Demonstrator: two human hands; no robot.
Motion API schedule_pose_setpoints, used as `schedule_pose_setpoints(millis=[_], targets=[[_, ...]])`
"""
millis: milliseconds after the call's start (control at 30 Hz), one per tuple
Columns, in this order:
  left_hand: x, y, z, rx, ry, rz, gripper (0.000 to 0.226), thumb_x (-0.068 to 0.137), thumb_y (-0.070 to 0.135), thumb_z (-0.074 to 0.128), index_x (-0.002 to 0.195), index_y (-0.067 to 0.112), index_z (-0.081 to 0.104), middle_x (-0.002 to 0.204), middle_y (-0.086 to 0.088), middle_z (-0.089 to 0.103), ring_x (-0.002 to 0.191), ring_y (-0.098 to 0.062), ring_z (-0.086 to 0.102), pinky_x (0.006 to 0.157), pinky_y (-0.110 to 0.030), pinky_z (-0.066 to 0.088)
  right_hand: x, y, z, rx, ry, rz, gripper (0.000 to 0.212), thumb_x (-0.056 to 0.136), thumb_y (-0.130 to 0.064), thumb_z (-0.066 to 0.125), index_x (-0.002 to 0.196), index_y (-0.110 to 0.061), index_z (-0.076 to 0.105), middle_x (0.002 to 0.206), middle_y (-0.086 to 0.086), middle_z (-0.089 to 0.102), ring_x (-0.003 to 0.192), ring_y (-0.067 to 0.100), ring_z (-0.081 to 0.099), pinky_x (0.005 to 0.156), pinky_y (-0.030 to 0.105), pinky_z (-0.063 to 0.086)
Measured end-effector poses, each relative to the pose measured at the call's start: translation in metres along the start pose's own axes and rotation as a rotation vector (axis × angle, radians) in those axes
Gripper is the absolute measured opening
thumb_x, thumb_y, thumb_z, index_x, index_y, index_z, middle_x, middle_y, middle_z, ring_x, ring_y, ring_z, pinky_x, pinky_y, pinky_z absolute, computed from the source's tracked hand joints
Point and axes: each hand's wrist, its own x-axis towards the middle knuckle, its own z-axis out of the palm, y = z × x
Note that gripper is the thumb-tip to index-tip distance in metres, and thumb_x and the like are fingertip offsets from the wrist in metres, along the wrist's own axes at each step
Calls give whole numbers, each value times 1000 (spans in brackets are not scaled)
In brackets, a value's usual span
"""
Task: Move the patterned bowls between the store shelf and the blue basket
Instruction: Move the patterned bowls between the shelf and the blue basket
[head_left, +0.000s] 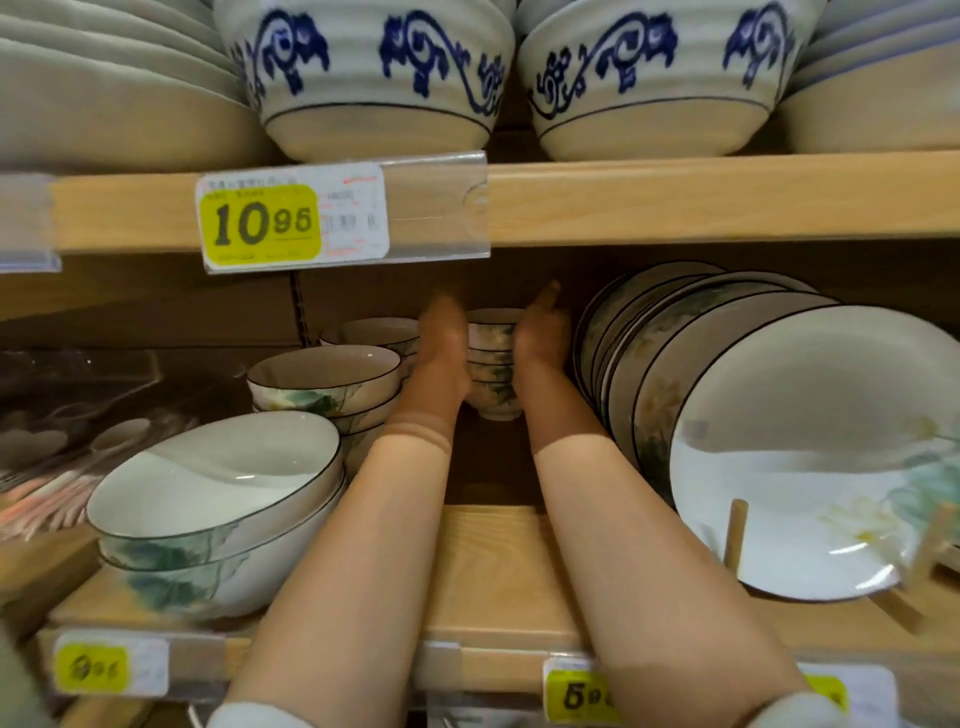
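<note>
Both bare forearms reach deep into the lower shelf (493, 566), and the stack of small patterned bowls (493, 366) stands on the board far back, directly between the two hands. The left hand (444, 340) lies with its fingers (441, 312) stretched forward and flat against the left side of the stack, touching it. The right hand (540, 335) presses its palm to the right side with the thumb raised above the top rim; its other fingers are in shadow behind the bowls, so whether they curl round cannot be told. Just left of the left fingers are more leaf-painted bowls (374, 332), and nearer the viewer a stack of medium bowls (322, 382). Further toward the shelf's front edge on that side sit two large nested bowls (208, 499). Just right of the right fingers, a row of dark-rimmed plates (779, 441) stands on edge in a wooden rack (735, 535). Above the fingers, the upper shelf edge carries a yellow 10.95 price tag (262, 223), with blue-scrolled bowls (363, 78) on top.
</note>
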Motion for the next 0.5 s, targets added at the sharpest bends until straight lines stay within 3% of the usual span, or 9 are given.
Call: schedule_pose_setpoints(millis=[67, 167, 300, 367, 433, 500], targets=[[-17, 11, -4, 49, 18, 41, 28, 99, 27, 35, 89, 20, 61, 81, 1, 63, 70, -11, 60, 56, -23, 45, -17, -14, -10, 97, -17, -4, 52, 103, -44, 27, 143, -12, 40, 144, 12, 47, 130, 29, 46, 103, 32, 34], [-39, 17, -13, 57, 36, 71, 22, 94, 26, 43, 95, 19, 65, 98, -1, 68, 95, -18, 61, 83, -33, 47, -45, -28, -37, 260, -98, 22, 46, 103, -40, 32, 141, -16, 42, 140, 8, 51, 126, 26, 49, 100, 29, 35], [-89, 17, -29, 6, 21, 68, 28, 98, 29, 39, 97, 20, 66, 108, 1, 68, 111, -20, 60, 92, -35, 47, -78, -35, -67, 281, -194, 123, 43, 100, -37, 39, 137, -18, 49, 135, 6, 56, 122, 26, 52, 108, 39, 38], [-121, 12, -43, -25, 5, 117, 35, 98, 27, 36, 110, 15, 67, 111, -1, 71, 112, -20, 62, 92, -36, 50, -100, -33, -80, 261, -243, 189, 43, 100, -32, 40, 140, -17, 46, 138, 7, 53, 126, 27, 50, 107, 36, 36], [-156, 6, -59, -57, -8, 159, 36, 96, 24, 37, 114, 12, 66, 103, 0, 74, 107, -17, 66, 87, -33, 51, -126, -26, -95, 228, -272, 224, 44, 98, -28, 40, 140, -18, 43, 135, 5, 54, 124, 24, 50, 101, 35, 37], [-186, 2, -75, -85, -21, 164, 32, 96, 21, 37, 105, 12, 67, 83, 5, 75, 103, -18, 69, 92, -37, 51, -147, -18, -108, 221, -311, 184, 36, 96, -33, 43, 129, -23, 52, 122, 0, 62, 112, 16, 58, 100, 33, 40]])
